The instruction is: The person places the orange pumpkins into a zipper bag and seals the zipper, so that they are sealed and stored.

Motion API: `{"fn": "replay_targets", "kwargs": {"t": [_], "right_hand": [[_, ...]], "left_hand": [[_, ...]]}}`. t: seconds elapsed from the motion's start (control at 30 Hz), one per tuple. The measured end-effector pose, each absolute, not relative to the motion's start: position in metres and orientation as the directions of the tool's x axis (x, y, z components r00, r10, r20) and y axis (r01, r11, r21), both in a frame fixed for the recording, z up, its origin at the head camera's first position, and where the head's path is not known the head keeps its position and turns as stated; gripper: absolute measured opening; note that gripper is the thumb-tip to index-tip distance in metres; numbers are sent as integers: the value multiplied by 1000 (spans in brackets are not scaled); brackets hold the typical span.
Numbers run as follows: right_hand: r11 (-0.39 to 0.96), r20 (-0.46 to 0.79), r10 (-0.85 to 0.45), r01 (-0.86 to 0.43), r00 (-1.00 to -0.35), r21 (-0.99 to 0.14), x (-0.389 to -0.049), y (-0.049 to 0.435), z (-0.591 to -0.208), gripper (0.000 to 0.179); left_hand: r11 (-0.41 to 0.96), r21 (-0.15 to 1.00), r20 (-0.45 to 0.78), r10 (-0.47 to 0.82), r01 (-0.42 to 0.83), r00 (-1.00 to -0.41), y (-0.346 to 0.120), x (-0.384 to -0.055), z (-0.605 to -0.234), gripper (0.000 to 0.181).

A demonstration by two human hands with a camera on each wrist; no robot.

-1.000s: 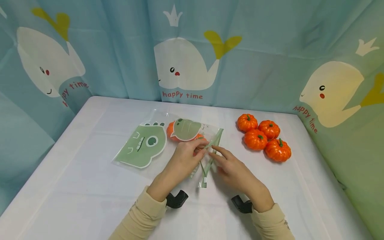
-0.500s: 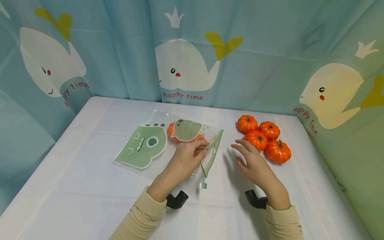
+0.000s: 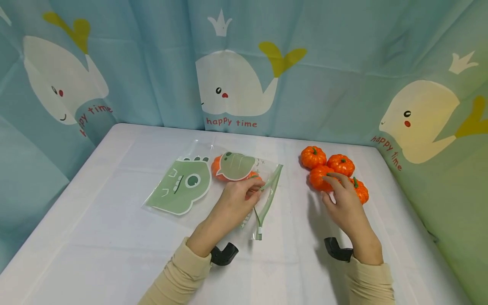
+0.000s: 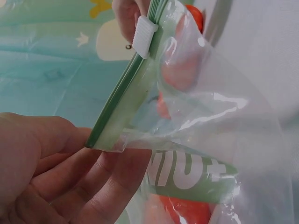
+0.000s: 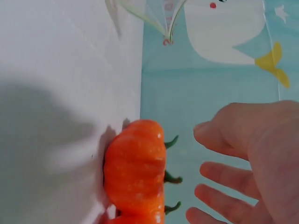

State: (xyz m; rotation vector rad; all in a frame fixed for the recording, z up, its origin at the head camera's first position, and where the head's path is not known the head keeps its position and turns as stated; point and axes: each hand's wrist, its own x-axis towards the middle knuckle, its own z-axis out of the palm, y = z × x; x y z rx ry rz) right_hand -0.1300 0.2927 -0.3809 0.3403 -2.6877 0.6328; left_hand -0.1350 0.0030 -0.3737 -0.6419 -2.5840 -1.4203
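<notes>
White table [image 3: 122, 245] beneath orange pumpkins [image 3: 341, 165], blue-green whale-print curtain [image 3: 324, 106] behind.

Table [image 3: 95, 220]: before the curtain [image 3: 331, 97], which runs behind it and along both sides.
Bag [image 3: 179, 186]: on the table, left of centre, zip strip [image 3: 272, 195] at its right end.
Bagged pumpkins [image 3: 216, 165]: inside, toward the strip.
Loose pumpkins [image 3: 340, 165]: four together, right of the bag.
Left hand [image 3: 237, 199]: at the strip.
Right hand [image 3: 345, 205]: above the nearer loose pumpkins.
</notes>
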Motion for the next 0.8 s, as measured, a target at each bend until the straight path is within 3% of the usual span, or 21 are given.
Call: {"fn": "replay_targets", "kwargs": {"t": [0.8], "right_hand": [[875,376,161,-44,-912,-482,-135,313,-392,44]], "left_hand": [[482,781,274,307,397,-912,2,-136,-375,23]]}}
